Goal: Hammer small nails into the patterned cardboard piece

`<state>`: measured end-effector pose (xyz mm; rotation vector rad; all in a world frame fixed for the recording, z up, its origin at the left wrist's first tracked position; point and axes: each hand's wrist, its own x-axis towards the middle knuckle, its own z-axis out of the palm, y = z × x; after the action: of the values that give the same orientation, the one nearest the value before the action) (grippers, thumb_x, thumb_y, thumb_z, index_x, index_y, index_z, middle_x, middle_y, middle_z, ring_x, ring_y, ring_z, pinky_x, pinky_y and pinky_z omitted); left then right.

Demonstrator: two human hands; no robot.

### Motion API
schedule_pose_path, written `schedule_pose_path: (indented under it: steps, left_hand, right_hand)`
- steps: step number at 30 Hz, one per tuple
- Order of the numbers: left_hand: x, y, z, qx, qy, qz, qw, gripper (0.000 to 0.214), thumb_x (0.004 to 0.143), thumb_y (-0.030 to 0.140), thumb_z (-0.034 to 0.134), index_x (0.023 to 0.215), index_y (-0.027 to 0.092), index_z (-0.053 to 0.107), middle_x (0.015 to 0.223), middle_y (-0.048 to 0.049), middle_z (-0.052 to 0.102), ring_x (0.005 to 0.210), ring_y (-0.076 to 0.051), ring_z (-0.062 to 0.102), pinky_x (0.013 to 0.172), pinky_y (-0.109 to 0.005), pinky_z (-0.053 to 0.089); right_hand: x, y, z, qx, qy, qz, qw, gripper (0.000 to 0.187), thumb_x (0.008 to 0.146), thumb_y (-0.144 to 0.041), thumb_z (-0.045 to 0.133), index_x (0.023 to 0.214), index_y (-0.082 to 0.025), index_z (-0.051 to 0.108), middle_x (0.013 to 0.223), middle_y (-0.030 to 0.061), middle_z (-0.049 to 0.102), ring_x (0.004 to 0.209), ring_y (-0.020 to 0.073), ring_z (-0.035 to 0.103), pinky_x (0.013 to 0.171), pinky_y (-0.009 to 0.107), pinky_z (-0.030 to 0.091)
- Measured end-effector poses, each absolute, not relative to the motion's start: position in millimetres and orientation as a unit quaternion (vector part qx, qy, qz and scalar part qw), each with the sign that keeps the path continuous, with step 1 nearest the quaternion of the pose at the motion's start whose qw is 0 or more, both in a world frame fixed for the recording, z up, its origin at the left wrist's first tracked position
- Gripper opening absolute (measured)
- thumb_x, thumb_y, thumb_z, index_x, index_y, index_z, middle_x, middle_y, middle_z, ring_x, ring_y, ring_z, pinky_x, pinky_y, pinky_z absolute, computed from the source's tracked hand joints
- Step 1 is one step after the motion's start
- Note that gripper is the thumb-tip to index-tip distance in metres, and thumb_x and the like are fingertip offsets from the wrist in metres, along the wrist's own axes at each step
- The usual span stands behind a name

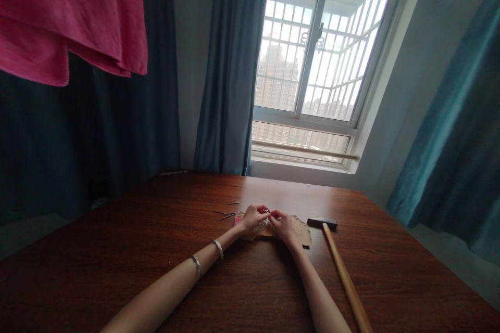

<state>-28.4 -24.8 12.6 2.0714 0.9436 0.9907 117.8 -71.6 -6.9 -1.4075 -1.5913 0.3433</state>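
Observation:
My left hand point(253, 217) and my right hand point(283, 226) meet above a piece of tan cardboard point(303, 235) lying on the table. Fingers on both hands are closed in a pinch, fingertips touching or nearly so. A small reddish bit shows at the fingertips, too small to name. Rows of small dark marks or holes run over the cardboard's right part, and small pale bits lie on it between the hands. A pink patch point(238, 219) peeks out beside my left hand. Several thin metal rods point(229, 215) lie to the left of it.
A hammer with a dark head point(322, 223) and long wooden handle point(344, 276) lies right of the cardboard. The brown wooden table point(195, 192) reaches back towards a barred window point(308, 62). Blue curtains point(230, 73) and a pink cloth point(74, 15) hang around it.

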Motion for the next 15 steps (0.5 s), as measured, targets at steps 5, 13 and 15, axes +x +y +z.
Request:
schedule_pose_path:
  steps: [5,13,15]
  left_hand:
    - [-28,-22,10,0.785,0.362,0.378,0.33,0.025,0.069,0.036,0.061,0.08,0.015,0.067,0.077,-0.004,0.067,0.072,-0.016,0.06,0.066,-0.024,0.046]
    - [-27,-20,7,0.781,0.368,0.386,0.325,0.026,0.068,0.036,0.061,0.079,0.013,0.068,0.077,-0.0055,0.068,0.072,-0.016,0.06,0.066,-0.024,0.046]
    - [-27,-20,7,0.776,0.379,0.382,0.33,0.025,0.068,0.035,0.06,0.08,0.014,0.068,0.078,-0.0052,0.068,0.072,-0.016,0.06,0.066,-0.024,0.046]
  right_hand:
    - [117,-76,-3,-0.577,-0.656,0.134,0.468,0.02,0.073,-0.03,0.052,0.074,-0.02,0.069,0.072,0.0033,0.07,0.065,0.0163,0.06,0.065,0.025,0.046]
    - [114,-78,5,-0.599,-0.652,0.122,0.449,0.018,0.071,-0.027,0.053,0.072,-0.022,0.07,0.072,0.0022,0.069,0.067,0.0159,0.061,0.066,0.024,0.046]
    - [124,-82,17,-0.609,-0.65,0.118,0.44,0.018,0.069,-0.028,0.055,0.077,-0.021,0.07,0.078,0.0036,0.07,0.07,0.017,0.061,0.067,0.025,0.046]
